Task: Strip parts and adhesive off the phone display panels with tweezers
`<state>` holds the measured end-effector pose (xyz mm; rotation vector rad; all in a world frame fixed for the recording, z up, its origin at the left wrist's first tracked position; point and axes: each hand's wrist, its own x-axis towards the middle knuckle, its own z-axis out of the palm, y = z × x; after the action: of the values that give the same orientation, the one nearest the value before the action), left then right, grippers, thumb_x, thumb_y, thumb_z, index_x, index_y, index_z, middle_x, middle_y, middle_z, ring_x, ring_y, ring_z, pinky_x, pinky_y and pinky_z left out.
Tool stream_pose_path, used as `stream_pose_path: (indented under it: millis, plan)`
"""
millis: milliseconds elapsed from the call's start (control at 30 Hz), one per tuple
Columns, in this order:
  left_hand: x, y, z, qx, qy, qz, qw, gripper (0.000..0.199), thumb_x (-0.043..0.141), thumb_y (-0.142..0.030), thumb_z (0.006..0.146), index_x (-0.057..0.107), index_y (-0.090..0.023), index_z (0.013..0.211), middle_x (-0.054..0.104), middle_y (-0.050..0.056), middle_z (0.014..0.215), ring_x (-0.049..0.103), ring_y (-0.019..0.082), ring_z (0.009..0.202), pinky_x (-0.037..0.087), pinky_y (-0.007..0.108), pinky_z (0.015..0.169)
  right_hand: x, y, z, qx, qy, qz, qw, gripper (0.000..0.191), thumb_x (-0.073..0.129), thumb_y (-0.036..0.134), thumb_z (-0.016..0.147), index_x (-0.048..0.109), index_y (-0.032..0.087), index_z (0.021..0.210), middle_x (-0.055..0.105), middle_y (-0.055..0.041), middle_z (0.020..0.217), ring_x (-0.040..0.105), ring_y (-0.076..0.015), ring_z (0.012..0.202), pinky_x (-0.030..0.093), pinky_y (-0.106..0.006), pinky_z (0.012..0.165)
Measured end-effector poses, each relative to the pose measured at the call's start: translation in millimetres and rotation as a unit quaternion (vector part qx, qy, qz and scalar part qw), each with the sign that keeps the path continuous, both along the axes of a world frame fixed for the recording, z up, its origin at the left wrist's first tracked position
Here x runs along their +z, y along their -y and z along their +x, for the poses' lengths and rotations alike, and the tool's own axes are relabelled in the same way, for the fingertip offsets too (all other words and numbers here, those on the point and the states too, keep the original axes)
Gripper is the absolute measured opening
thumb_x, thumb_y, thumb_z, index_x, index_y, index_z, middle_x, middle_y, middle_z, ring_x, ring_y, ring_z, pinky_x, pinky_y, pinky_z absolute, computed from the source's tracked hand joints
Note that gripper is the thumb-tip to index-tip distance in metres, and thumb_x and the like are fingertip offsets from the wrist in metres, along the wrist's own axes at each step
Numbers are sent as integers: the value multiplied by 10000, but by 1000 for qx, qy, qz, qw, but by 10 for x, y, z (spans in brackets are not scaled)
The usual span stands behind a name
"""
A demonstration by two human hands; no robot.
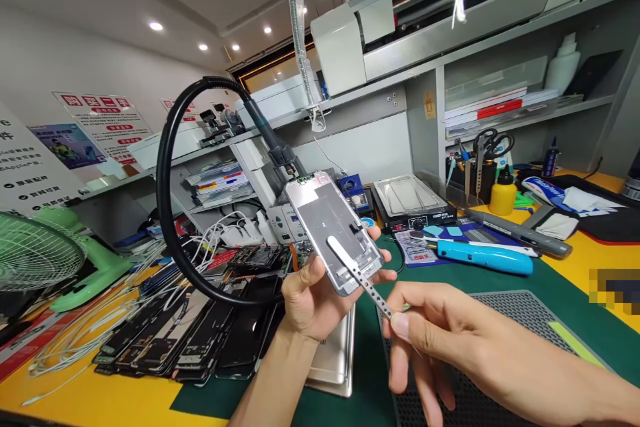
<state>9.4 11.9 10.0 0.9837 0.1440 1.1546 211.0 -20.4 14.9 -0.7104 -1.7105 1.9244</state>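
My left hand [320,300] grips a phone screen [327,217] by its lower sides, thumb on one edge and fingers on the other. Its grey back faces me, with a pink-and-white label at the top and a small black flex cable on the right side. Between the thumb and fingers of my right hand [430,327] is a thin metal pry tool [369,287] with a row of holes. The tool's rounded flat tip lies over the lower part of the screen's back; whether it presses on it I cannot tell.
Several phone screens [200,333] lie in a row at left, beside white cables and a green fan [65,253]. A black flexible hose [165,167] arches behind my left hand. At right are a perforated mat [520,347], a blue tool [483,257] and a heating plate [415,203].
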Motion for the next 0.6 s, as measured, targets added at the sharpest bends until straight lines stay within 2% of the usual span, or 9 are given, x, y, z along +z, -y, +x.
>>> stream_pose_path:
  millis: [167,333,600]
  plan:
    - [3,-5,11,-5,-1,0,1000,525,701,-361,836,635,-203,1333,632,152,1366,622,352,1165,467,551,1028,-39,-15,-5,7,-10,-7,1000,403,482,574,1002,513,178,933,751,-63,964,676,-97,607,420,-217,571]
    - [-4,7,12,-8,0,-8,1000,509,692,-387,852,643,-184,1316,632,161,1365,632,345,1148,470,542,1028,-48,-15,-19,8,-10,-13,1000,383,474,553,1013,493,181,922,743,-52,909,671,-99,600,414,-221,567]
    - [4,15,-10,-10,-12,-25,1000,609,714,-435,837,608,-107,1338,664,178,1315,651,331,1101,496,516,1012,-25,-20,-16,6,-9,-8,1000,391,464,552,1016,505,176,919,718,-38,851,653,-102,595,444,-240,589]
